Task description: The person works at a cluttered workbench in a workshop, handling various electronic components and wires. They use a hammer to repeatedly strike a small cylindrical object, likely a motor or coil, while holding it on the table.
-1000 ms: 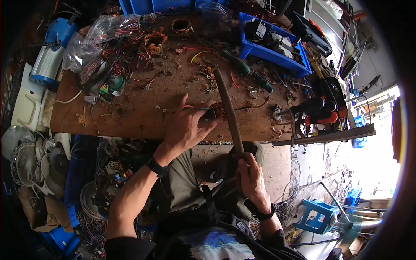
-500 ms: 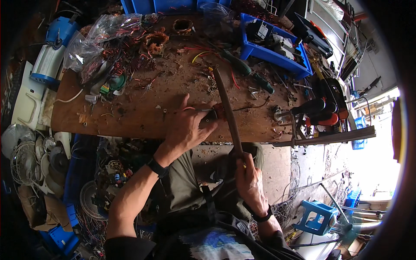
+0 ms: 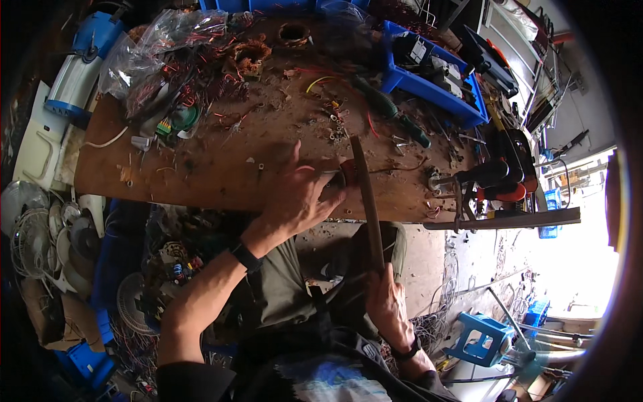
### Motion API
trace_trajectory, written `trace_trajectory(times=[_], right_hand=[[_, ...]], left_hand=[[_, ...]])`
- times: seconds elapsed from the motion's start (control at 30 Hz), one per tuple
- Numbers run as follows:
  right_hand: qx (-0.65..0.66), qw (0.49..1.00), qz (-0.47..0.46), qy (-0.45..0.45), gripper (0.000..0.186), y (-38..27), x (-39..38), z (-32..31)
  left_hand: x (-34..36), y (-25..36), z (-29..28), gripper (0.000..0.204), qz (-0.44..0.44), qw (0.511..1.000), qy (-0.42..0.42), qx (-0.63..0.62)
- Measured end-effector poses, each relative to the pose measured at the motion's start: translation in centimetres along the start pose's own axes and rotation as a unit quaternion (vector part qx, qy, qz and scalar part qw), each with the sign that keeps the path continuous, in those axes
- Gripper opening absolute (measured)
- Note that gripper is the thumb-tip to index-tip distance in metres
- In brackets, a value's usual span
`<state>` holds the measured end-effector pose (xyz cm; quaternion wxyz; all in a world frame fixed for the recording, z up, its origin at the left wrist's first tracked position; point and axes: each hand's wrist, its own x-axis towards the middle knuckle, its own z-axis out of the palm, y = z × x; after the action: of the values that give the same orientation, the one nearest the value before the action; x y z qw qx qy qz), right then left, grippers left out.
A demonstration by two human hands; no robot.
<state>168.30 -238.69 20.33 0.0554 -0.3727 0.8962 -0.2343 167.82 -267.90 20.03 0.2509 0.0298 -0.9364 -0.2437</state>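
My left hand (image 3: 295, 194) is closed around a small motor armature (image 3: 348, 173) with reddish copper windings, just above the front part of the wooden table. Its far end shows past the fingers, and a thin dark shaft or wire seems to stick out to the right. My right hand (image 3: 389, 305) grips the lower end of a long, flat, brown file-like bar (image 3: 371, 208). That bar points away from me and lies against or just beside the winding end; contact cannot be made out. Whether it has teeth or an edge is too blurred to tell.
Scraps and small nuts litter the table (image 3: 221, 181). Copper wire and plastic bags (image 3: 181, 33) pile up at the far left. A blue bin (image 3: 435, 80) and a green-handled screwdriver (image 3: 375, 99) lie at the far right. Red-and-black-handled tools (image 3: 499, 192) stand at the right edge.
The bar and my right hand have moved toward me, so the bar's far tip sits nearer the armature. My left hand keeps its hold; the whole view has shifted slightly.
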Motion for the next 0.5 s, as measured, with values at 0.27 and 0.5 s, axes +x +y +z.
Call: trace_trajectory(times=[0.27, 0.5], right_hand=[[0.036, 0.996, -0.039, 0.074, 0.019, -3.1, 11.2, 0.4], [0.005, 1.0, 0.018, 0.012, 0.031, -0.8, 3.9, 1.3]], left_hand=[[0.1, -0.5, -0.2, 0.048, 0.027, 1.0, -0.008, 0.0], [-0.1, 0.1, -0.3, 0.047, -0.027, 0.997, -0.078, 0.013]])
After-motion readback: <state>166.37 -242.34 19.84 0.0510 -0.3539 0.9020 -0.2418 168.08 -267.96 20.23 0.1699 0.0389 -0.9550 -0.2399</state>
